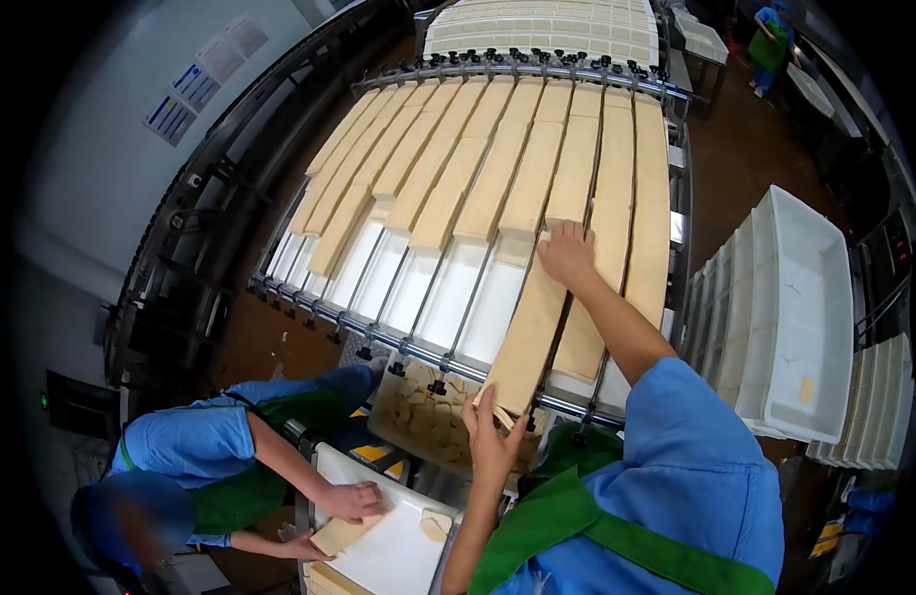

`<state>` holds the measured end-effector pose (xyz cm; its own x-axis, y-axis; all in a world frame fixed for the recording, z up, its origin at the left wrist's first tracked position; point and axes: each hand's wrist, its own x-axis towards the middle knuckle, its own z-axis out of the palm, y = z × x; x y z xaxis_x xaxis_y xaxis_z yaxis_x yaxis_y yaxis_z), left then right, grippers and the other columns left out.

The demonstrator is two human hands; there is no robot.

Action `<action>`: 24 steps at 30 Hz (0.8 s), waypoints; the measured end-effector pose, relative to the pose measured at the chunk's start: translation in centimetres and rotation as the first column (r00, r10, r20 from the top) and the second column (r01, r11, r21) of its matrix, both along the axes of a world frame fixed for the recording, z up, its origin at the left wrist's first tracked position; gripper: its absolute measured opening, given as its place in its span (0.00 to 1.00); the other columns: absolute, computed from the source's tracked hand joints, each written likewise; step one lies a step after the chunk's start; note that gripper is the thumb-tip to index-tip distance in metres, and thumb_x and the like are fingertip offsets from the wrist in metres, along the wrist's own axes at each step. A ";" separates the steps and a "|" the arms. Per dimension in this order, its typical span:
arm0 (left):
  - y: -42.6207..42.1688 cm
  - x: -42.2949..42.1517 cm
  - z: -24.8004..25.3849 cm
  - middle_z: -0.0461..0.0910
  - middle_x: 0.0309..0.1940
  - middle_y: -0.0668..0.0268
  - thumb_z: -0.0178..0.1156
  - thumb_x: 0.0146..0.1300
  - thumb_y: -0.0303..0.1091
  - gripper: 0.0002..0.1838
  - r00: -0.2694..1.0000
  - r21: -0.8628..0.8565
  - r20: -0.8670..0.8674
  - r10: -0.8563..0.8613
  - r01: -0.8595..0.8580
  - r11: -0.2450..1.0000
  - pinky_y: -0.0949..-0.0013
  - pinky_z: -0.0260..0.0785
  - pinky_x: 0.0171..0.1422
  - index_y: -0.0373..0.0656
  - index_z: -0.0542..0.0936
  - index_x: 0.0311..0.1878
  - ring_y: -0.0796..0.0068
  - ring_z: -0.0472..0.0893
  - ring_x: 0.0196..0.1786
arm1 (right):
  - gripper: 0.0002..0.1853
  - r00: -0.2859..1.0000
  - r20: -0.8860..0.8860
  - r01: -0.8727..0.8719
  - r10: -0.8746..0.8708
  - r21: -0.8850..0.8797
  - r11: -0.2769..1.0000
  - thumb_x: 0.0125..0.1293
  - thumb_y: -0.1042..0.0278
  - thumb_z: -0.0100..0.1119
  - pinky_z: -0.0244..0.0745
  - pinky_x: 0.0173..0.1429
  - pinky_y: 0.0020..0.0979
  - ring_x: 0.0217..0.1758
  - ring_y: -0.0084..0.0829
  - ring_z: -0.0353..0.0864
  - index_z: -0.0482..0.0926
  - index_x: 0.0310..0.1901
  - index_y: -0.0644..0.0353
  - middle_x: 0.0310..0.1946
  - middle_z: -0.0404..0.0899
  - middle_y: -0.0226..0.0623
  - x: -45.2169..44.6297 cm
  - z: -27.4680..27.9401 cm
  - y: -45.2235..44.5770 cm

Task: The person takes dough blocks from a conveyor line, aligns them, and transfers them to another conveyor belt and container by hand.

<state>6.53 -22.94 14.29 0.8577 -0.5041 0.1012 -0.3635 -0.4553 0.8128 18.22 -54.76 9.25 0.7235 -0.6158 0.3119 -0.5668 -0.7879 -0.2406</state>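
Long pale-yellow blocks, which look like pressed tofu, lie side by side in lanes on a conveyor. One long block (532,327) reaches over the conveyor's near edge. Across its far end lies my right hand (568,253), fingers bent over the top. Down at the near end is my left hand (493,436), its fingers and thumb closed around thin pale slices (505,416) against the block's end. Another block (580,342) lies just to the right, under my right forearm.
A bin of offcuts (418,416) stands below the conveyor. At lower left, a co-worker's hands (354,503) hold a block on a white board (399,545). Stacked white crates (815,297) stand to the right. A metal bar with black knobs (379,337) crosses the conveyor's near edge.
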 end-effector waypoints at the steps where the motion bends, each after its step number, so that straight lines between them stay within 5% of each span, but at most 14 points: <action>1: -0.4 0.0 0.6 0.58 0.60 0.52 0.70 0.52 0.27 0.37 0.999 -0.009 -0.034 0.005 -0.006 1.000 0.64 0.67 0.61 0.38 0.64 0.65 0.57 0.69 0.59 | 0.24 1.000 0.000 0.001 -0.001 0.002 1.000 0.64 0.51 0.44 0.56 0.60 0.45 0.54 0.42 0.71 0.75 0.49 0.65 0.48 0.74 0.46 0.0 -0.1 -0.4; 4: -1.2 0.0 0.9 0.58 0.59 0.51 0.69 0.53 0.27 0.37 0.996 -0.003 -0.087 0.010 -0.010 1.000 0.64 0.67 0.61 0.38 0.64 0.65 0.56 0.69 0.59 | 0.23 0.997 -0.067 -0.024 0.026 0.034 0.999 0.64 0.51 0.47 0.56 0.59 0.45 0.54 0.41 0.69 0.76 0.48 0.65 0.48 0.74 0.45 -0.5 0.6 -0.8; 6: -1.5 0.5 0.6 0.57 0.60 0.51 0.69 0.53 0.27 0.37 0.996 0.015 -0.093 0.010 -0.008 1.000 0.64 0.68 0.60 0.38 0.64 0.66 0.56 0.69 0.60 | 0.27 0.978 -0.201 -0.047 0.057 0.053 0.997 0.66 0.49 0.45 0.51 0.64 0.44 0.60 0.42 0.65 0.73 0.56 0.66 0.52 0.72 0.44 -0.8 1.3 -0.6; 12: -3.9 1.6 -0.3 0.53 0.66 0.46 0.68 0.55 0.29 0.35 0.998 0.047 0.022 -0.057 0.056 0.997 0.60 0.63 0.65 0.40 0.64 0.66 0.49 0.65 0.63 | 0.36 0.992 0.060 0.117 -0.109 -0.136 0.984 0.67 0.42 0.45 0.45 0.70 0.48 0.70 0.46 0.56 0.66 0.64 0.66 0.64 0.63 0.46 -0.7 0.4 -2.5; 13: -3.9 1.5 -0.3 0.52 0.66 0.46 0.67 0.55 0.29 0.35 0.999 0.051 -0.002 -0.047 0.047 0.998 0.59 0.61 0.65 0.40 0.64 0.66 0.47 0.64 0.64 | 0.39 0.990 -0.047 0.129 -0.130 -0.034 0.991 0.67 0.38 0.42 0.38 0.74 0.50 0.75 0.46 0.47 0.64 0.65 0.66 0.70 0.57 0.46 -0.4 0.5 -3.7; 17: -4.0 1.3 -0.3 0.52 0.66 0.45 0.66 0.56 0.28 0.34 0.999 0.062 -0.023 -0.037 0.038 0.997 0.59 0.60 0.66 0.41 0.64 0.66 0.46 0.63 0.65 | 0.42 0.965 -0.195 0.166 -0.176 -0.068 0.984 0.67 0.33 0.37 0.30 0.76 0.50 0.76 0.46 0.45 0.62 0.67 0.66 0.72 0.55 0.46 -0.1 0.7 -7.0; 19: -4.0 1.2 -0.4 0.52 0.66 0.44 0.66 0.56 0.28 0.34 0.999 0.072 -0.012 -0.039 0.040 0.997 0.59 0.60 0.66 0.41 0.64 0.66 0.46 0.63 0.65 | 0.45 0.864 -0.476 0.129 -0.164 -0.105 0.986 0.67 0.30 0.33 0.23 0.77 0.49 0.78 0.45 0.41 0.59 0.68 0.67 0.73 0.52 0.46 -0.1 3.1 -7.2; 20: -4.1 1.1 -0.5 0.53 0.66 0.44 0.65 0.56 0.28 0.33 1.000 0.079 -0.004 -0.025 0.025 0.997 0.58 0.60 0.66 0.40 0.65 0.65 0.46 0.64 0.64 | 0.45 0.862 -0.478 0.136 -0.169 -0.104 0.985 0.67 0.30 0.33 0.23 0.77 0.49 0.78 0.45 0.41 0.59 0.68 0.67 0.73 0.52 0.46 0.1 4.6 -7.4; 22: -3.9 1.2 -0.7 0.53 0.66 0.43 0.65 0.56 0.28 0.33 0.999 0.069 -0.027 -0.038 0.039 0.997 0.58 0.59 0.67 0.40 0.65 0.65 0.46 0.64 0.64 | 0.48 0.485 -0.871 -0.094 0.082 0.041 0.995 0.65 0.28 0.34 0.23 0.77 0.48 0.78 0.45 0.40 0.57 0.69 0.71 0.72 0.53 0.46 0.5 7.1 -7.3; 24: -3.8 1.5 -0.4 0.53 0.66 0.42 0.66 0.55 0.28 0.33 0.998 0.050 -0.034 -0.045 0.047 0.998 0.58 0.59 0.67 0.40 0.65 0.65 0.45 0.64 0.64 | 0.48 0.540 -0.840 -0.080 0.043 0.000 0.997 0.65 0.28 0.34 0.24 0.77 0.48 0.78 0.46 0.41 0.57 0.68 0.71 0.72 0.53 0.48 0.8 6.3 -7.5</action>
<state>8.07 -26.76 13.84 0.8358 -0.5471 0.0464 -0.3585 -0.4797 0.8009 19.00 -62.23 15.57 0.7013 -0.5617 -0.4389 -0.4450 -0.8260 0.3461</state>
